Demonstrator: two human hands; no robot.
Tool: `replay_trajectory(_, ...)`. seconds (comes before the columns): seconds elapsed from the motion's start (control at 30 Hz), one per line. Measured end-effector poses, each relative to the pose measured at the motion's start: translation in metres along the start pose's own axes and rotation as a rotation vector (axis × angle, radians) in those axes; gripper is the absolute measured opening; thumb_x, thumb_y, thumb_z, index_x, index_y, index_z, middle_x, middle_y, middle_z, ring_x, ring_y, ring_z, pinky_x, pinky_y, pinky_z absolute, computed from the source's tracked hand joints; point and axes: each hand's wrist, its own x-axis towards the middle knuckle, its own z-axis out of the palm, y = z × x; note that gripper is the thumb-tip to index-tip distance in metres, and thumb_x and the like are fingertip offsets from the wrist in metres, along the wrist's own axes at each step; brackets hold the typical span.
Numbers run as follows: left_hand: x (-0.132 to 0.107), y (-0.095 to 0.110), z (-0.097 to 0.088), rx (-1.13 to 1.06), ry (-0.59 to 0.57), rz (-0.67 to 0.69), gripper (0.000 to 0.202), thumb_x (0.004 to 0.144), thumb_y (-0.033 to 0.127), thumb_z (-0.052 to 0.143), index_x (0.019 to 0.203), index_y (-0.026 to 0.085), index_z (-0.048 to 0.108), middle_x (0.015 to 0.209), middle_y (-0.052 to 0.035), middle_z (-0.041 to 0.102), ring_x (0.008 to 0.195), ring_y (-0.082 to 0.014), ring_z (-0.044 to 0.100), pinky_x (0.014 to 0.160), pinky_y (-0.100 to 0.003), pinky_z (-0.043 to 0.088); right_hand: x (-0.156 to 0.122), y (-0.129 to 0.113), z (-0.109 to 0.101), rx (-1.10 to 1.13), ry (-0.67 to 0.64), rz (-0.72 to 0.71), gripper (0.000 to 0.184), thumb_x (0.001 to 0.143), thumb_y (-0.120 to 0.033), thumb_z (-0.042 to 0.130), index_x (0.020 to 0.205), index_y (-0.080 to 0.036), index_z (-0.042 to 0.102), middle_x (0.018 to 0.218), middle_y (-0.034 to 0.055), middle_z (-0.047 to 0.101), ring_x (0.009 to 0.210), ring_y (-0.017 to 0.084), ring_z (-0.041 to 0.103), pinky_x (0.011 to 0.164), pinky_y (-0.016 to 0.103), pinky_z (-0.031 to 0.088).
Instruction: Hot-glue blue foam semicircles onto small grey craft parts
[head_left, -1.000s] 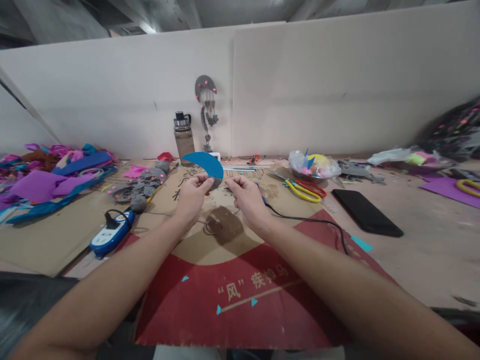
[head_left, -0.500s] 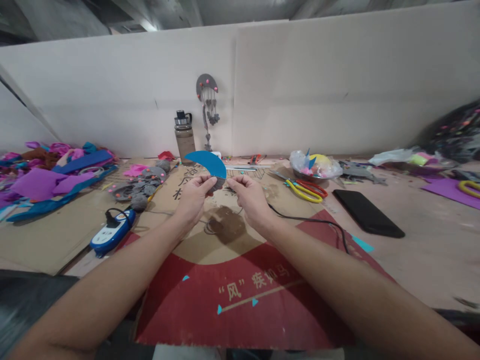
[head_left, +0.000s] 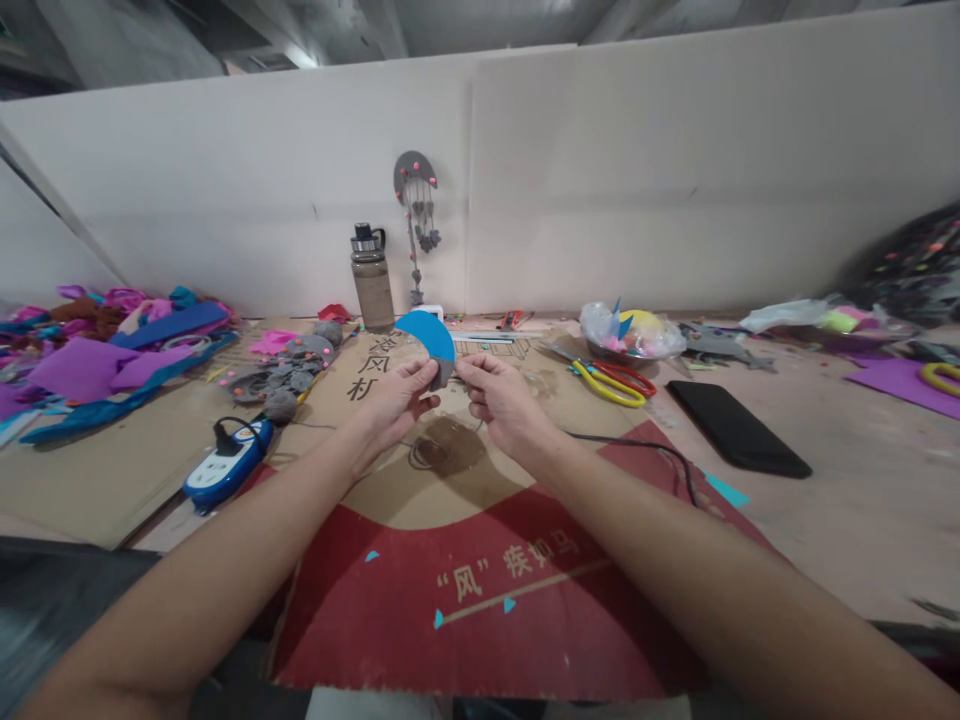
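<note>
A blue felt crescent [head_left: 429, 331] with a grey piece along its lower end is held up above the cardboard. My left hand [head_left: 405, 398] pinches its lower end between thumb and fingers. My right hand [head_left: 501, 395] is closed too, its fingertips pinching the crescent's right edge near the grey part. On the wall behind hangs a grey crescent ornament [head_left: 415, 178] with pink dots and strings of small grey shapes. Grey cord [head_left: 426, 455] lies coiled on the cardboard below my hands.
Red-and-brown cardboard [head_left: 487, 640] covers the table's middle, with small blue scraps. To the right lie yellow- and red-handled scissors [head_left: 611, 385], a bagged bowl [head_left: 634, 335] and a black phone [head_left: 735, 428]. Left are a power strip [head_left: 227, 468], grey felt pieces [head_left: 289, 370], coloured felt; a bottle [head_left: 372, 285] stands behind.
The blue crescent has swung to a steeper angle and shifted slightly right, showing less of its length. My right fingertips have come in to its edge.
</note>
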Motion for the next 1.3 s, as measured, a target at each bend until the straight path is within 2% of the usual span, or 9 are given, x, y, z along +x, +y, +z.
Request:
replay_trajectory(0.27,0.002,-0.010,0.005,0.026,0.010,0.036,0.036,0.054,0.038,0.084,0.061,0.015,0.057,0.057,0.0029,0.051,0.052,-0.0059,0.045,0.048,-0.019,0.036,0.000,0.001,0.002,0.048,-0.038,0.092,0.034,0.056,-0.037,0.077,0.072,-0.019,0.052,0.051,-0.0102,0.034,0.044,0.004,0.017,0.041,0.021,0.006)
replay_trajectory(0.43,-0.001,-0.012,0.008,0.094,0.128,0.043,0.032,0.057,0.037,0.082,0.063,0.013,0.061,0.062,-0.0010,0.058,0.057,-0.0083,0.054,0.047,-0.018,0.036,0.003,0.005,0.001,-0.003,0.032,0.046,0.029,0.059,-0.036,0.075,0.071,-0.018,0.056,0.051,-0.0091,0.037,0.044,0.004,0.020,0.041,0.022,0.009)
replay_trajectory(0.57,-0.006,-0.011,0.013,0.077,0.104,0.057,0.020,0.067,0.030,0.075,0.073,0.014,0.066,0.076,-0.0058,0.066,0.068,-0.0118,0.062,0.051,-0.019,0.041,0.005,0.010,0.002,-0.109,0.101,-0.029,0.023,0.059,-0.035,0.072,0.068,-0.018,0.060,0.056,-0.0051,0.051,0.045,0.005,0.027,0.042,0.023,0.014)
replay_trajectory(0.7,-0.011,-0.008,0.020,-0.026,0.065,0.078,0.007,0.070,0.016,0.066,0.076,0.013,0.066,0.087,-0.0070,0.069,0.074,-0.0128,0.063,0.061,-0.022,0.049,0.005,0.014,0.003,-0.223,0.106,-0.119,0.019,0.064,-0.036,0.067,0.071,-0.018,0.066,0.068,-0.0014,0.061,0.050,0.007,0.036,0.045,0.023,0.022)
replay_trajectory(0.87,-0.010,-0.010,0.021,-0.063,0.012,0.156,0.010,0.068,0.013,0.066,0.079,0.013,0.065,0.088,-0.0060,0.070,0.077,-0.0134,0.064,0.071,-0.026,0.052,0.005,0.015,0.002,-0.303,0.083,-0.179,0.016,0.070,-0.034,0.062,0.073,-0.020,0.068,0.067,-0.0013,0.060,0.053,0.008,0.041,0.048,0.023,0.028)
replay_trajectory(1.03,-0.009,-0.012,0.021,-0.055,0.065,0.154,0.009,0.071,0.015,0.067,0.079,0.012,0.063,0.086,-0.0068,0.069,0.073,-0.0135,0.064,0.072,-0.029,0.053,0.004,0.015,0.001,-0.318,0.065,-0.207,0.017,0.072,-0.034,0.061,0.079,-0.019,0.067,0.067,-0.0015,0.059,0.056,0.009,0.044,0.050,0.023,0.030)
replay_trajectory(1.17,-0.012,-0.007,0.024,-0.055,0.110,0.174,0.007,0.072,0.014,0.065,0.074,0.013,0.059,0.080,-0.0056,0.069,0.075,-0.0147,0.065,0.076,-0.032,0.054,0.003,0.014,0.001,-0.357,0.075,-0.242,0.016,0.072,-0.035,0.062,0.074,-0.019,0.063,0.067,-0.0017,0.058,0.057,0.009,0.045,0.052,0.024,0.033)
replay_trajectory(1.3,-0.013,-0.005,0.024,-0.067,0.107,0.197,0.012,0.071,0.012,0.064,0.068,0.014,0.053,0.073,-0.0029,0.066,0.073,-0.0138,0.065,0.080,-0.033,0.053,0.001,0.011,0.000,-0.404,0.086,-0.283,0.014,0.072,-0.033,0.062,0.071,-0.019,0.060,0.068,-0.0016,0.057,0.058,0.010,0.044,0.055,0.025,0.035)
